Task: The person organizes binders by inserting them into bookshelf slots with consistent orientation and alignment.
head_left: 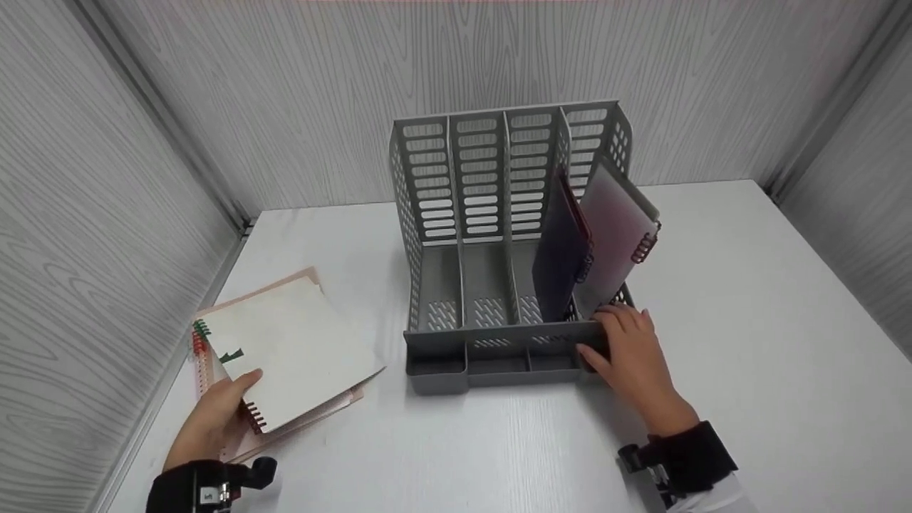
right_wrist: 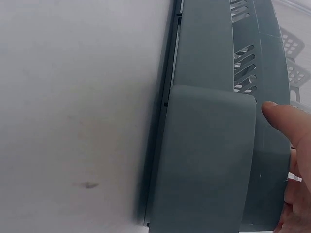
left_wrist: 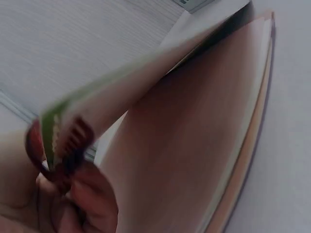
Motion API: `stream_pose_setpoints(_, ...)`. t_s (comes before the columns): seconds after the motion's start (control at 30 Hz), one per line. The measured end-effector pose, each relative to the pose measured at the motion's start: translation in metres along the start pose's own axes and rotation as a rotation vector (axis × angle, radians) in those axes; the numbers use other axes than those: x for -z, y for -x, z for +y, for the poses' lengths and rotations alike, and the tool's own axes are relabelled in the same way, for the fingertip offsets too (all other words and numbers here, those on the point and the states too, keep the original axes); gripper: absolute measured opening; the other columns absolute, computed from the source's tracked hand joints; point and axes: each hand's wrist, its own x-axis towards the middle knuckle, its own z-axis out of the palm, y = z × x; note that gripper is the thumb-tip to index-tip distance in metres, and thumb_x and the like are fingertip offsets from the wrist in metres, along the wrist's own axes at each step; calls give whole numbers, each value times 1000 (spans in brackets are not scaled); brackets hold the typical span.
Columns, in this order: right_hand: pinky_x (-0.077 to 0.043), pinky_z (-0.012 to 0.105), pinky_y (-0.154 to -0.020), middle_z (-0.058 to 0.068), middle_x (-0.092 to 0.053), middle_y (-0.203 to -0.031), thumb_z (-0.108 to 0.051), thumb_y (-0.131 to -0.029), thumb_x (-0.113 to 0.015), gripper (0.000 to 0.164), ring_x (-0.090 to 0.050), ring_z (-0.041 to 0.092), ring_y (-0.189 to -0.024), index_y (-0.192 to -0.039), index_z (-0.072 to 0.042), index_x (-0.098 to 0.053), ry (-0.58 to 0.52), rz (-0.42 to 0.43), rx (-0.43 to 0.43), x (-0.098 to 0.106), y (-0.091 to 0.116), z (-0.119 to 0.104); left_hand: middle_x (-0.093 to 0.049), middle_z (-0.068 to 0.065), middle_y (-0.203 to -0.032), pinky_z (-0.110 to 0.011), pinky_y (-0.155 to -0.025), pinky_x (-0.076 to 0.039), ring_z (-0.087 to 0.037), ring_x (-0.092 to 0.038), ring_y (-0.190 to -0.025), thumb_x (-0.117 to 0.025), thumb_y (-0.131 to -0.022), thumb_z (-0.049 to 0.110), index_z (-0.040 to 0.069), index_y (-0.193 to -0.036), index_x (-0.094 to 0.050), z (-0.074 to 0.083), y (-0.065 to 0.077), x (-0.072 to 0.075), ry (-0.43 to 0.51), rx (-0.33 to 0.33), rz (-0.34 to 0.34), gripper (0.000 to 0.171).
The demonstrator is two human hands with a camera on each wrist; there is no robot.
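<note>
On the left in the head view, my left hand (head_left: 217, 410) pinches the spiral edge of a white-topped notebook (head_left: 299, 349), thumb on its cover. The left wrist view shows this notebook's red binding (left_wrist: 63, 145) against the curled fingers, its pages tilted up from the notebooks (left_wrist: 170, 145) beneath. My right hand (head_left: 634, 353) grips the front right wall of a grey file organizer (head_left: 499, 331), thumb in front and fingers over the edge. A dark notebook (head_left: 559, 249) and a pinkish one (head_left: 613, 235) stand in the organizer's right-hand compartments.
Under the white-topped notebook lie pinkish spiral notebooks (head_left: 306, 274) on the white table (head_left: 499, 456). Small trays (head_left: 438, 367) run along the organizer's front. Wood-grain panels (head_left: 306, 92) enclose the table at the back and sides.
</note>
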Motion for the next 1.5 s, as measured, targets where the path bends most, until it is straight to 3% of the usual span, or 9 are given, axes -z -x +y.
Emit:
stream_pose_setpoints(0.07,-18,57,-104,21,-53,-119,-27,-81,-73,48,-40,37,-118,-114,4,-55,-1,3,-3,-1,0,0,-25,-29,-142,-41,-108,-22,-36,-25,-132,-43,-96,45,-12,-142,-3,2,4,-2,52,-14,-66,84)
stream_pose_setpoints(0.23,-19,58,-103,21,-53,-119,-27,-81,-73,48,-41,36,-117,-114,4,-55,2,15,4,-3,-1,1,-56,-5,-122,-34,-95,-42,-18,-54,-113,-45,-99,32,4,-146,-12,13,19,-3,180,-135,-143,64)
stream_pose_setpoints(0.33,-19,58,-103,21,-53,-118,-27,-81,-73,48,-42,36,-117,-114,3,-55,9,18,9,-4,-2,0,-56,5,-113,-30,-84,-48,-9,-59,-100,-46,-99,23,6,-145,-17,26,32,-6,165,-243,-152,57)
stream_pose_setpoints(0.43,-20,58,-103,20,-53,-118,-27,-81,-73,48,-42,36,-117,-114,3,-55,15,22,9,-4,-1,0,-48,-5,-116,-32,-80,-48,-11,-56,-96,-43,-100,25,3,-138,-22,45,45,-15,36,-339,-67,48)
stream_pose_setpoints(0.53,-20,58,-103,20,-53,-118,-27,-80,-73,48,-42,36,-117,-113,3,-56,19,30,0,-3,0,1,-39,-15,-126,-40,-91,-41,-21,-47,-111,-40,-101,27,1,-135,-26,66,60,-27,-103,-434,65,45)
stream_pose_setpoints(0.67,-20,57,-103,21,-54,-118,-26,-80,-74,47,-42,37,-116,-112,4,-56,17,48,-4,-2,1,1,-40,-18,-132,-44,-99,-30,-26,-37,-120,-39,-100,24,-1,-138,-29,90,77,-50,-197,-555,234,47)
stream_pose_setpoints(0.93,-19,56,-104,20,-53,-119,-26,-81,-73,47,-41,36,-118,-113,3,-56,6,40,-8,-5,0,1,-55,-23,-117,-38,-81,-41,-27,-52,-95,-41,-99,19,-5,-135,-38,108,95,-86,-304,-708,441,44)
stream_pose_setpoints(1.2,-20,56,-104,19,-53,-119,-25,-80,-74,46,-42,36,-117,-112,2,-56,11,65,-7,-4,2,1,-63,-27,-99,-49,-68,-50,-32,-63,-84,-44,-97,13,-14,-123,-46,118,105,-118,-308,-913,465,37)
stream_pose_setpoints(1.5,-21,56,-104,19,-53,-119,-26,-81,-73,45,-42,35,-118,-112,2,-56,10,78,4,-6,2,0,-57,-13,-71,-26,-48,-43,-18,-52,-58,-45,-97,11,-14,-113,-48,120,99,-146,-306,-972,399,30)
